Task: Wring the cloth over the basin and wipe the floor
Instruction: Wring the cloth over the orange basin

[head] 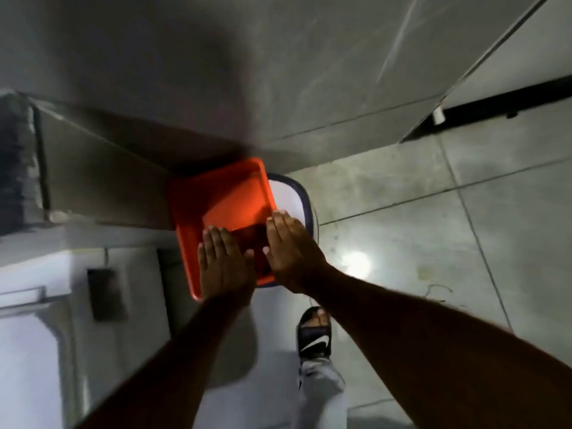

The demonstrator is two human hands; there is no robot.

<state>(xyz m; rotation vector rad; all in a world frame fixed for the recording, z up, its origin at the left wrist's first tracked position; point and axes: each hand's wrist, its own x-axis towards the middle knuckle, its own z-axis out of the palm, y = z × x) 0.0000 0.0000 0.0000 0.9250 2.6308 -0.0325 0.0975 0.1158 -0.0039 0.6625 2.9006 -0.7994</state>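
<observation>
**Both hands spread flat above the orange basin**

The orange basin is the landmark here: a rectangular plastic tub seen from above, set against the foot of a grey wall. Something dark lies inside it at the near end, between the two hands; the picture is too blurred to tell whether this is the cloth or only shadow and water.

The left hand hovers over the basin's near left rim, palm down, fingers straight and close together, gripping nothing. The right hand is over the basin's near right corner, likewise flat and open with the thumb pointing in toward the basin's middle, and it too holds nothing. Whether either palm touches the rim cannot be told.

Just beyond the basin's right side, partly tucked under it, sits a white container with a dark rim. Nearer than the basin, on the grey tiled floor, a foot in a black sandal stands below the right forearm. A bright reflection shines on the tiles right of the basin
</observation>
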